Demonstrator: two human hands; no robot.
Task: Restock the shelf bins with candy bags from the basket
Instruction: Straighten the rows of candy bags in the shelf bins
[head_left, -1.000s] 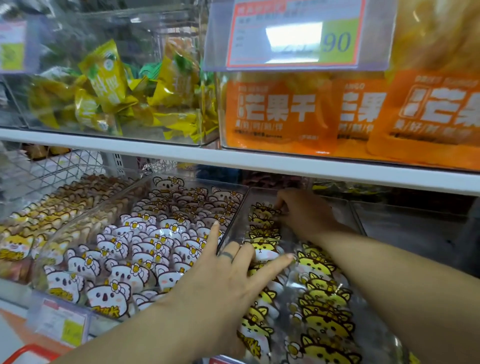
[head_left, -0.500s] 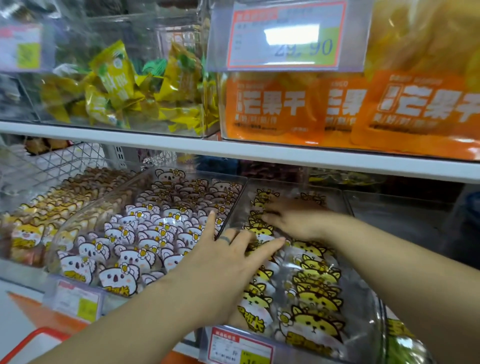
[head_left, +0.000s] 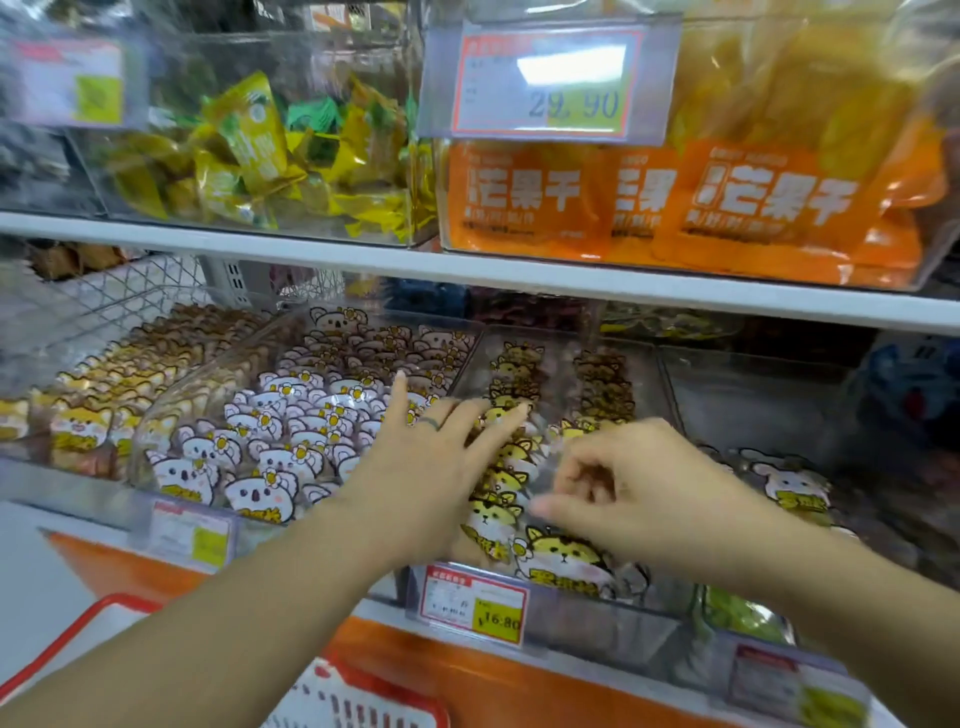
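A clear shelf bin (head_left: 644, 621) on the lower shelf holds two rows of yellow tiger candy bags (head_left: 563, 558). My left hand (head_left: 431, 467) lies flat on the left row, fingers straight and spread, a ring on one finger. To its right, my right hand (head_left: 644, 493) hovers over the right row near the bin's front. Its fingers curl round the clear top of a tiger bag, though blur hides the exact grip. The red basket (head_left: 363, 696) shows at the bottom edge, its contents out of sight.
Left of the tiger bin stands a bin of white koala bags (head_left: 280, 431), then one of orange-and-white bags (head_left: 104, 395). Bunny bags (head_left: 795, 488) lie in the right bin. The upper shelf edge (head_left: 467, 270) overhangs, with mango bags (head_left: 675, 208) above. A price tag (head_left: 472, 603) fronts the tiger bin.
My right hand has drawn back from the rear of the tiger bin toward its front, and its fingers have curled. My left hand stays on the left row. The view has tilted down.
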